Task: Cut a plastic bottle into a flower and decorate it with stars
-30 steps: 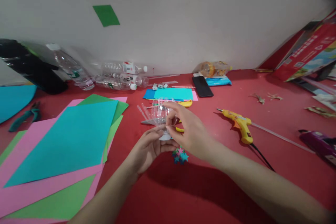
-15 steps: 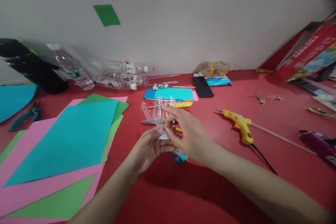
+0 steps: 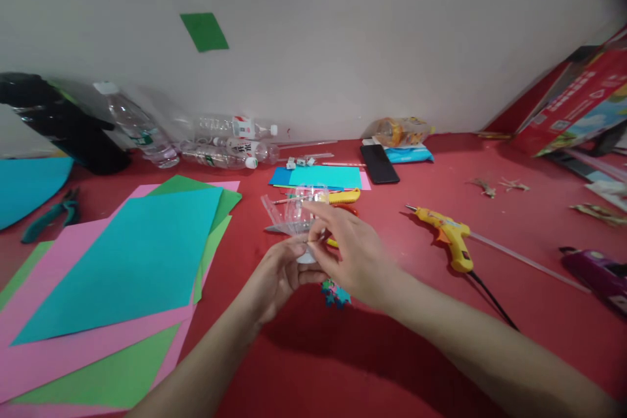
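Both hands hold a cut clear plastic bottle piece [image 3: 297, 210], its strips fanning upward and away from me. Something white, perhaps its cap [image 3: 307, 257], shows at the lower end. My left hand [image 3: 279, 274] grips that end with thumb and fingers. My right hand [image 3: 350, 251] pinches the plastic from the right, thumb against index finger, partly hiding it. Behind the piece lie scissors [image 3: 281, 228], partly covered, and a yellow utility knife [image 3: 344, 196]. Small paper stars [image 3: 336, 294] lie on the table just below my hands.
Coloured paper sheets [image 3: 132, 261] spread across the left, near pliers [image 3: 51, 215]. Plastic bottles [image 3: 220, 155] and a black flask [image 3: 63, 124] line the wall. A phone [image 3: 379, 164] lies behind. To the right are a yellow glue gun [image 3: 443, 228] and a purple tool [image 3: 595, 276].
The view has shifted slightly. A strip or two of the bottle piece sits a little differently, and both hands keep nearly the same grip.
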A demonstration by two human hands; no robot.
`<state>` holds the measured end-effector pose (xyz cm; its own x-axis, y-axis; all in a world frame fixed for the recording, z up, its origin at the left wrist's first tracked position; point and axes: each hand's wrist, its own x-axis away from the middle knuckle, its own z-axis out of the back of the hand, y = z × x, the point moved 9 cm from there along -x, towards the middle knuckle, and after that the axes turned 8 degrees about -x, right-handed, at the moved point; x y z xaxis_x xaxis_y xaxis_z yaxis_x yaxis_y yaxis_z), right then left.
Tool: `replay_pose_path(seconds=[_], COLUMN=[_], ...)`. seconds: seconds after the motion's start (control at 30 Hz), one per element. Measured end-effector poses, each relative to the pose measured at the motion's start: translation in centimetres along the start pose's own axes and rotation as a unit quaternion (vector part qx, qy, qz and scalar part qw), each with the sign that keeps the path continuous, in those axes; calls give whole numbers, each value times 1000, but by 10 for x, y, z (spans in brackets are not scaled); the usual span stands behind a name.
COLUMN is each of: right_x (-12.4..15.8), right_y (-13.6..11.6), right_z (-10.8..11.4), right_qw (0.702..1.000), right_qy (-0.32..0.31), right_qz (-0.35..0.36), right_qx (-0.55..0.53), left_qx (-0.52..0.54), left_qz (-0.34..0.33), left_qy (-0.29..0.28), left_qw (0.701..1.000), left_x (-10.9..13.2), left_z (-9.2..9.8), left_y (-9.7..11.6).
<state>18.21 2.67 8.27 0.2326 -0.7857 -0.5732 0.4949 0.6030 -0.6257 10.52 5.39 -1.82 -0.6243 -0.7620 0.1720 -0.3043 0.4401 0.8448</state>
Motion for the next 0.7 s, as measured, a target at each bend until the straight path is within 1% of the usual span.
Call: replay_pose_path(seconds=[0.1,0.17,0.27,0.37,0.47,0.6,0.7], right_x=[0,0,-1,-1,-1,-2,-3], right_y=[9,10,9,6,3,6,8], right_z=[1,2,3,9,13,12,14], right_qw=[995,992,991,991,991,990,990], right_qy=[6,11,17,43,55,45,42], right_qz=[-65,-78,-74,-49,-33,-52,-53], right_qx=[-79,-101,-111,-116,-118,-122,-122], left_qx=[-17,-28,-52,-70,-71,-77,-78], left_qz=[-16,-22,-30,-36,-36,-49,-44], left_qy=[16,28,26,18,45,79,97], left_qw=[1000,999,998,997,996,993,991], left_x=[-1,-1,0,2,4,6,7], left_z=[4,8,8,6,8,13,18], left_y=[2,3,4,7,12,21,22])
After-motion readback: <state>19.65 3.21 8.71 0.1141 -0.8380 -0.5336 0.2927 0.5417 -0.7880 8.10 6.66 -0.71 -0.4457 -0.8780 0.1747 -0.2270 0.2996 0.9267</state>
